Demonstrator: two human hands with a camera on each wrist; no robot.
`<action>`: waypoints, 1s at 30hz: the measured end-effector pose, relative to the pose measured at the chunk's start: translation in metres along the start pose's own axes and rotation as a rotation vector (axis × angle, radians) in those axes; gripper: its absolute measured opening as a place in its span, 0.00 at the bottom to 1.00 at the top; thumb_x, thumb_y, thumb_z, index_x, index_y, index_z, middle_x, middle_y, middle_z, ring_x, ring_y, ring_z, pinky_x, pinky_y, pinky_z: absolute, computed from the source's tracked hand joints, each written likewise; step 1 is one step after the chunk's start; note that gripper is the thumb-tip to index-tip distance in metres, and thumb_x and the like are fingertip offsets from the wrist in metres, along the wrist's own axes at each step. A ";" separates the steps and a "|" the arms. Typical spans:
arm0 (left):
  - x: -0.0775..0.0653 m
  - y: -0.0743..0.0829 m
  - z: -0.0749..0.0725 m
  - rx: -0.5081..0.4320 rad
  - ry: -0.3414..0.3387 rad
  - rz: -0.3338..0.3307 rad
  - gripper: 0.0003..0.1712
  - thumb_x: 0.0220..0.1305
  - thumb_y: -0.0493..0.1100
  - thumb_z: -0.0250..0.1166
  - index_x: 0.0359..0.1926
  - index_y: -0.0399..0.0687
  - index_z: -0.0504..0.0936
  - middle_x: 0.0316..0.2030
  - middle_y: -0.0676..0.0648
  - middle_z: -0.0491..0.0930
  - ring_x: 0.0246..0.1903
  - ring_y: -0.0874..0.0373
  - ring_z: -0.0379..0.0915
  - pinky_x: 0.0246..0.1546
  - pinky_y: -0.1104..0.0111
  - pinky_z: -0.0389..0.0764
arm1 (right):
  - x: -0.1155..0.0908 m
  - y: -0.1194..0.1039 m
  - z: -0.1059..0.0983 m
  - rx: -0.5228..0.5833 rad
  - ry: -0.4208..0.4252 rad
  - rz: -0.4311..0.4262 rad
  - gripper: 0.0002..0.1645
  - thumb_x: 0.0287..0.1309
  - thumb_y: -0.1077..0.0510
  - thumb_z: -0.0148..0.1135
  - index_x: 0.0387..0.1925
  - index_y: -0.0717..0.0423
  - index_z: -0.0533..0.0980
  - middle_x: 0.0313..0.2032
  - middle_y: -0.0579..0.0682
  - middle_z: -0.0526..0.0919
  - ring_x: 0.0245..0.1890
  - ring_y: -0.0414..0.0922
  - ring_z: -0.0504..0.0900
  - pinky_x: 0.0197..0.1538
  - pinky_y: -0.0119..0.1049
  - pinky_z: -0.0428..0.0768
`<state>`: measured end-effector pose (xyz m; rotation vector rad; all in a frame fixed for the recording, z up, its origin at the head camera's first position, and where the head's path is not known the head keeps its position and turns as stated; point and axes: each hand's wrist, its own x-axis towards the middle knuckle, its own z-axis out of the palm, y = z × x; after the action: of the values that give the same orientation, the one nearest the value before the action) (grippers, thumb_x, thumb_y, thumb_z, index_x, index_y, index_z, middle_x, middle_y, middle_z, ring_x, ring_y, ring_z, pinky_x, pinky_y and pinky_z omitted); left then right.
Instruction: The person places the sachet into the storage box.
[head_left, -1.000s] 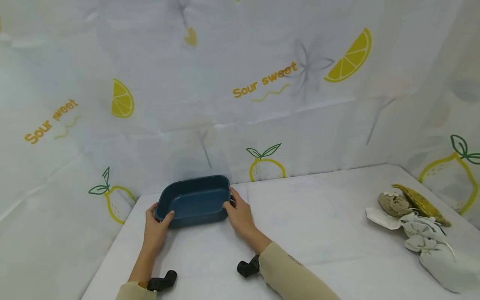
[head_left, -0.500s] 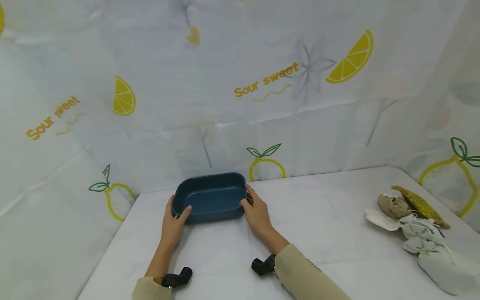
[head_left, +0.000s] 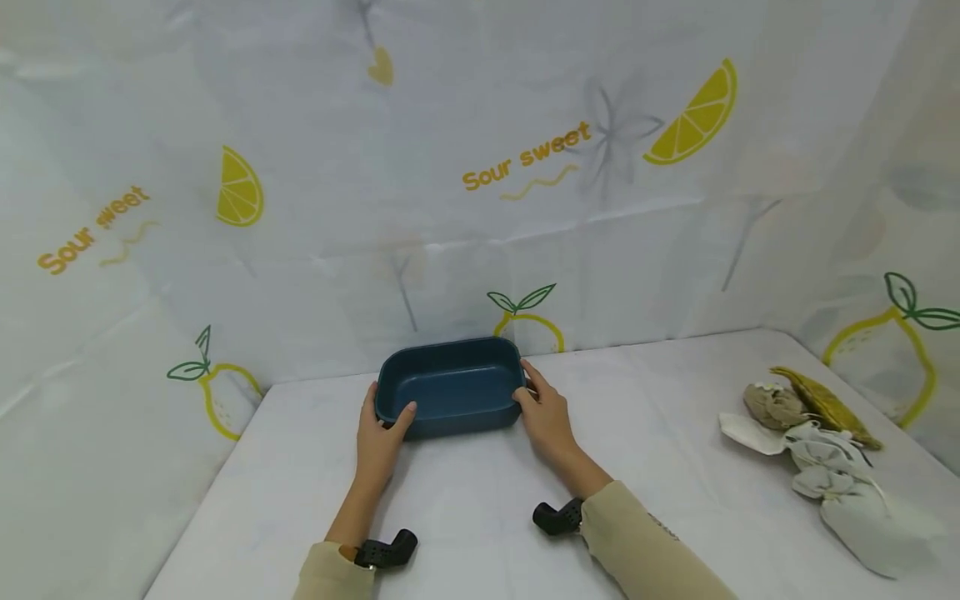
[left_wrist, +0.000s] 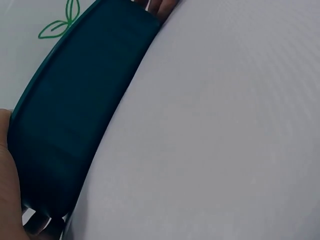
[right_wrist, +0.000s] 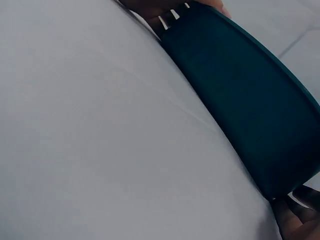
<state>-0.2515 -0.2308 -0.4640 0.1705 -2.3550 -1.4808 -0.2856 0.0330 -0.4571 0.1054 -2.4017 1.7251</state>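
One dish (head_left: 454, 389), its hollow and the crumpled cloth bundle (head_left: 825, 458) at right shown by the head view alone, the wrist views giving outer wall; blue, smooth, oblong, round-cornered; near the back edge of the white table (head_left: 468, 508), gripped at its ends by left hand (head_left: 380, 442) and right hand (head_left: 547, 418), fingers bent.

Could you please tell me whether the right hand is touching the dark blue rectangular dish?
Touching. The head view shows the right hand gripping the right end of the dark blue rectangular dish, thumb at the near corner.
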 end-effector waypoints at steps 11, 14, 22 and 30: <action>-0.003 0.019 0.037 -0.027 0.017 0.040 0.54 0.54 0.64 0.68 0.72 0.46 0.52 0.71 0.43 0.56 0.71 0.49 0.51 0.69 0.49 0.58 | 0.007 0.011 -0.039 -0.074 0.030 -0.012 0.35 0.58 0.54 0.50 0.69 0.39 0.63 0.57 0.56 0.79 0.58 0.50 0.77 0.62 0.48 0.70; -0.004 0.024 0.046 -0.041 0.011 0.045 0.55 0.52 0.64 0.69 0.71 0.45 0.52 0.70 0.43 0.57 0.71 0.49 0.53 0.68 0.50 0.58 | 0.007 0.014 -0.050 -0.092 0.031 -0.011 0.35 0.59 0.54 0.50 0.69 0.38 0.63 0.56 0.56 0.80 0.57 0.50 0.77 0.62 0.48 0.70; -0.006 0.036 0.070 -0.117 -0.062 0.022 0.58 0.49 0.62 0.72 0.70 0.48 0.48 0.71 0.39 0.54 0.71 0.46 0.53 0.68 0.49 0.59 | 0.009 0.022 -0.077 -0.103 0.023 0.013 0.35 0.59 0.55 0.48 0.70 0.35 0.62 0.57 0.54 0.79 0.60 0.50 0.73 0.64 0.49 0.66; -0.005 0.042 0.089 -0.079 -0.147 0.026 0.62 0.49 0.67 0.69 0.76 0.58 0.41 0.75 0.48 0.48 0.73 0.49 0.46 0.69 0.46 0.55 | 0.012 0.030 -0.103 -0.111 0.006 0.004 0.36 0.60 0.56 0.49 0.71 0.39 0.61 0.58 0.56 0.78 0.59 0.51 0.74 0.63 0.49 0.69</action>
<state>-0.2754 -0.1357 -0.4626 0.0114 -2.3964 -1.6209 -0.2912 0.1412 -0.4513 0.0800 -2.4887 1.5864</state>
